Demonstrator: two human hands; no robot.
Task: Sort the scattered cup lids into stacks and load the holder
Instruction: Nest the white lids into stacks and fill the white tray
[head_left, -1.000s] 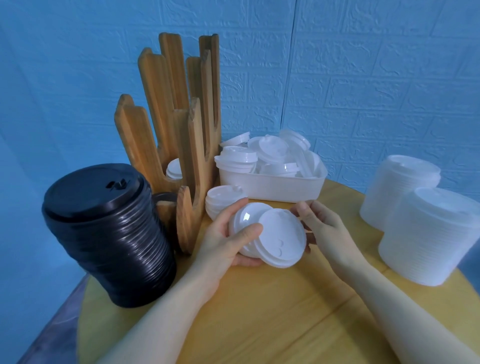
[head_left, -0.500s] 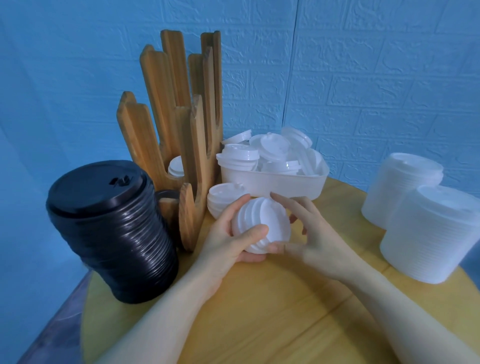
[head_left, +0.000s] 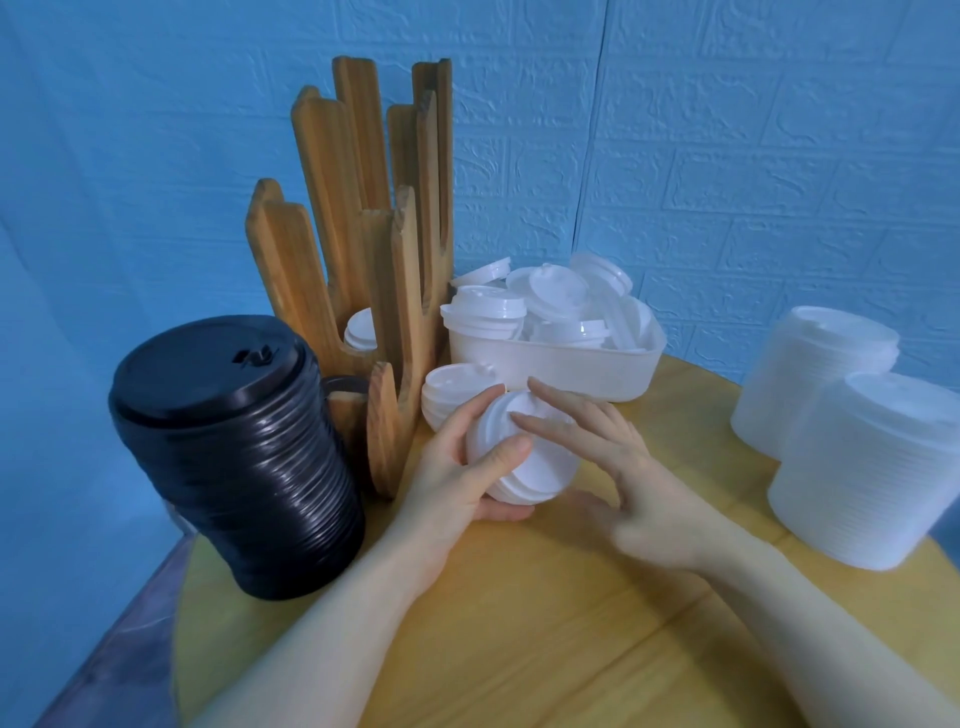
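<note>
Lids (head_left: 524, 462): newly nested, small stack | left hand (head_left: 462, 478) grip: holding stack | right hand (head_left: 613, 467) grip: wide, fingertips squaring | holder (head_left: 363, 260): awaits loading

A round wooden table (head_left: 545, 623) carries everything. The wooden holder (head_left: 363, 291) stands at its far left part. Left of the holder and nearer stands a black lid stack (head_left: 234, 457). Right of the holder sits a white tub (head_left: 550, 364), with a small lid pile (head_left: 449, 397) just before it. Far right of the holder stand two tall white lid stacks (head_left: 857, 441).

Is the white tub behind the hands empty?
No, the white tub holds a loose heap of white lids rising above its rim.
</note>
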